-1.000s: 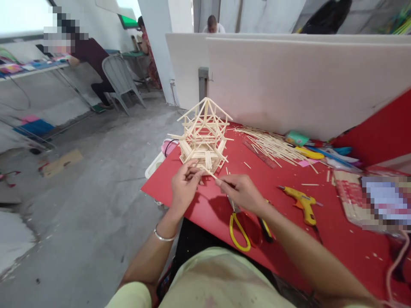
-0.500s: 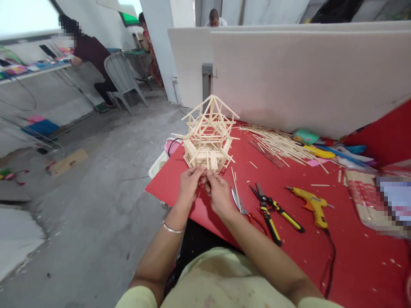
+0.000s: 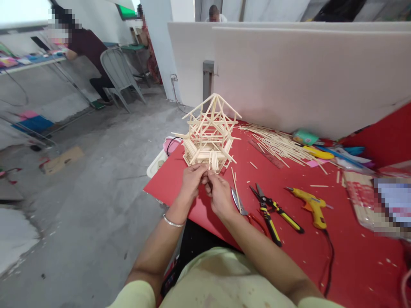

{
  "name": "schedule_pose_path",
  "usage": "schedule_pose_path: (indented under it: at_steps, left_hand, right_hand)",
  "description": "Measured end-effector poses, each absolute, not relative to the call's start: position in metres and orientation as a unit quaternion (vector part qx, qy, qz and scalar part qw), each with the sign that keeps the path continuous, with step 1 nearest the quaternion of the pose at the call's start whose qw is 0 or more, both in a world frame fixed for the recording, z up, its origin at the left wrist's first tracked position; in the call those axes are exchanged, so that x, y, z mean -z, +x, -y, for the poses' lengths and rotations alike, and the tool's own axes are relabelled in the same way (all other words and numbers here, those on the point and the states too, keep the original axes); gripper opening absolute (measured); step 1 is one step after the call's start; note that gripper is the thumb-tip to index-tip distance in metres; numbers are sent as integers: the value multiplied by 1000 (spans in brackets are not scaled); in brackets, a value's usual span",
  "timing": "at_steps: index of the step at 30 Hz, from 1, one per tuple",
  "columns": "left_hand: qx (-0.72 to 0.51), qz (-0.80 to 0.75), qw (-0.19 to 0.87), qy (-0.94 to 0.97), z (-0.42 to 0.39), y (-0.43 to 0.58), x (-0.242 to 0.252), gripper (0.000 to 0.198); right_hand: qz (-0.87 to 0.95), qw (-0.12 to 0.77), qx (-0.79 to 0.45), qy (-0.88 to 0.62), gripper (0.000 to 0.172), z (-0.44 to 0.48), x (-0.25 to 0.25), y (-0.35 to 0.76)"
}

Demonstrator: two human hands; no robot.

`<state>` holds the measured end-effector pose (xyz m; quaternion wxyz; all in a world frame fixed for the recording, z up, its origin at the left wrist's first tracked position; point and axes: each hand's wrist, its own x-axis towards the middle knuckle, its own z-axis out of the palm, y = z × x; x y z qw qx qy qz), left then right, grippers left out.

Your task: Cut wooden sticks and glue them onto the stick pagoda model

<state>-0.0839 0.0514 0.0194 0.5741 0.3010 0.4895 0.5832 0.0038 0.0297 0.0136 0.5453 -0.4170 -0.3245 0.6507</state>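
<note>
A small pavilion-like model built of thin wooden sticks (image 3: 212, 132) stands upright on the red tabletop (image 3: 175, 182), with a pointed open-frame roof. At its near edge, my left hand (image 3: 192, 179) and my right hand (image 3: 218, 190) meet, fingertips pinched close together. What the fingers pinch is too small and too covered to make out; I cannot tell whether it touches the model. Just right of my right hand lie red-handled scissors (image 3: 237, 200) with a loose stick across them.
Yellow-and-black cutters (image 3: 272, 209) and a yellow glue gun (image 3: 310, 205) with its cord lie to the right. Behind them is a spread of wooden sticks (image 3: 279, 145). A pale board (image 3: 289, 77) borders the far side. One person sits on a grey chair (image 3: 118, 72) at far left.
My left hand has shifted slightly up and right against the model's near edge. The right hand keeps its pinch, and the whole view has turned a little.
</note>
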Motion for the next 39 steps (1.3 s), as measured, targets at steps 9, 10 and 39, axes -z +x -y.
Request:
schedule_pose_path:
  at_steps: [9,10,39]
  left_hand:
    - [-577,-496,567,316,-48,-80,-20,37]
    - [-579,-499,561,318,-48,-80,-20,37]
    - [-539,-459,671,221,-52,-81,-8,16]
  right_hand:
    - [339,537,-661,-400,31,-31,-7,10]
    - [343,538,-658,-400,33,-31,-6,11]
    - [342,549,-654,-392,33,-33,5,13]
